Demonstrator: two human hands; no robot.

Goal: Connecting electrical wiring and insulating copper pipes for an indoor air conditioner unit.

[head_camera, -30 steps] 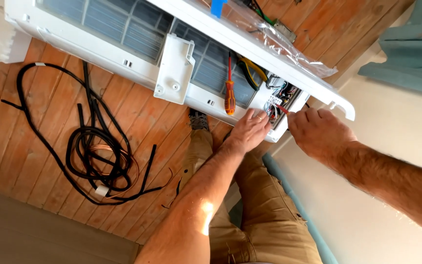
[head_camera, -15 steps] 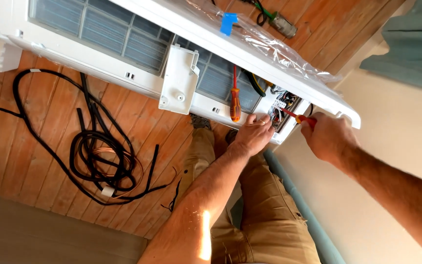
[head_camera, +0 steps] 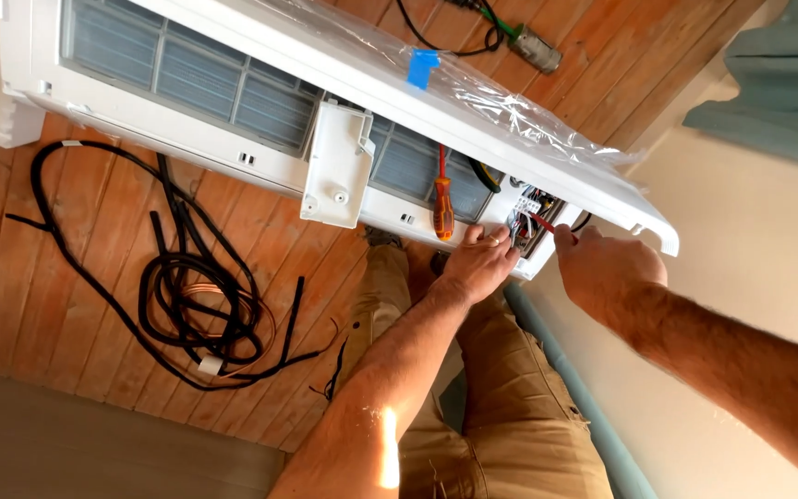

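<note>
The left hand [head_camera: 478, 263] lay loosely curled, fingertips on the wires [head_camera: 521, 220] at the air conditioner [head_camera: 233, 102]'s right end; the right hand [head_camera: 607, 270] pinched a red-handled tool [head_camera: 541, 223] there; an orange screwdriver [head_camera: 442, 208] rested just left.

Head view, steeply downward, close.

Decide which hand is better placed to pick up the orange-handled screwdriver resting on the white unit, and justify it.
Left, probably. The left hand rests on the white unit right beside the orange-handled screwdriver, just below its handle. The right hand sits farther off and grips a small red-handled tool at the wiring compartment.
</note>
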